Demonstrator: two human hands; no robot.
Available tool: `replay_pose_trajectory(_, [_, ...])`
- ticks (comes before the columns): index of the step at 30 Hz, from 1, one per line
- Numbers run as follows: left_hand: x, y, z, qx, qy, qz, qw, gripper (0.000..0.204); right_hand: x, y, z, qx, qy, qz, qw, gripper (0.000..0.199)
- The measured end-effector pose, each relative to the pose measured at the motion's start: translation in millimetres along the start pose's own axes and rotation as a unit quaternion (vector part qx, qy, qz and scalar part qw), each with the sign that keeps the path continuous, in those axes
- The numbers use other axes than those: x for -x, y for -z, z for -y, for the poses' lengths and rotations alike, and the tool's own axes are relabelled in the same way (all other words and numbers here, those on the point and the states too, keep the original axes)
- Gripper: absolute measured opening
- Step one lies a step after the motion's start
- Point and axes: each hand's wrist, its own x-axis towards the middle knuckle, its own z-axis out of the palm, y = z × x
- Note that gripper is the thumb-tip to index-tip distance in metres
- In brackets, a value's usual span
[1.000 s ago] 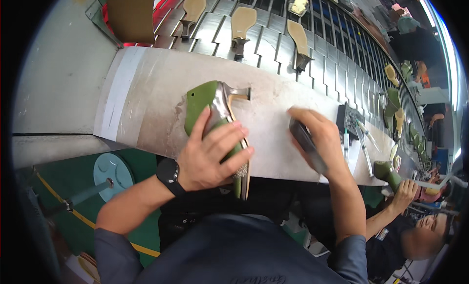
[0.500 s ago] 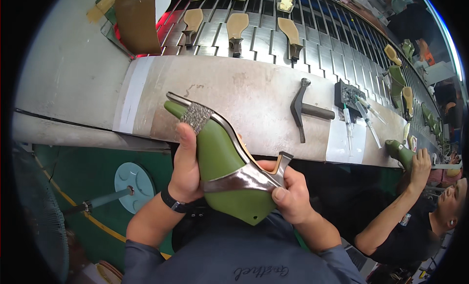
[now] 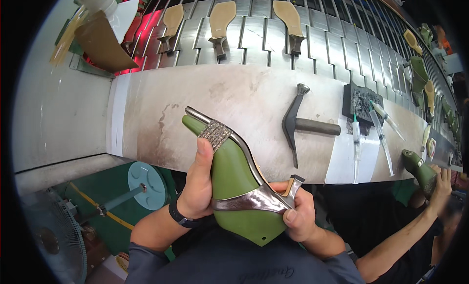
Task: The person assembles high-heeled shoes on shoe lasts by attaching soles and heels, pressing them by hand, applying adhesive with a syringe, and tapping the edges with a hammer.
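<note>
A green shoe last (image 3: 234, 186) with a metallic high-heeled sandal upper stretched over it is held over my lap, toe pointing up-left. My left hand (image 3: 198, 184) grips it from the left side, thumb on the glittery toe strap (image 3: 215, 133). My right hand (image 3: 298, 213) clasps the heel end, thumb on the bronze ankle band (image 3: 249, 202). A dark hammer (image 3: 298, 120) lies on the workbench (image 3: 244, 96) just beyond, touched by neither hand.
Syringes (image 3: 378, 132) and a black pad (image 3: 361, 102) lie right of the hammer. Behind the bench a slatted conveyor (image 3: 254, 30) carries tan soles with heels. A co-worker's hand (image 3: 439, 179) at the right holds another green last (image 3: 421, 169). A fan (image 3: 49, 235) stands lower left.
The shoe was lifted off the bench and brought toward my lap. My right hand put the hammer down on the bench and took hold of the shoe's heel end.
</note>
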Motion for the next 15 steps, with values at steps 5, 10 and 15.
replay_pose_trajectory(5, [-7.6, -11.3, 0.9, -0.006, -0.001, 0.066, 0.998, 0.086, -3.1, 8.0, 2.2, -0.016, 0.006, -0.015, 1.0, 0.069])
replay_pose_trajectory(10, [2.8, 0.6, 3.0, 0.0, 0.0, 0.11, 0.994, 0.092, -7.4, 35.0, -8.4, 0.055, 0.038, 0.046, 0.997, 0.06])
replay_pose_trajectory(15, [29.8, 23.1, 25.8, 0.091, 0.063, 0.116, 0.987, 0.091, 16.3, 64.6, -11.8, -0.034, 0.148, -0.236, 0.96, 0.048])
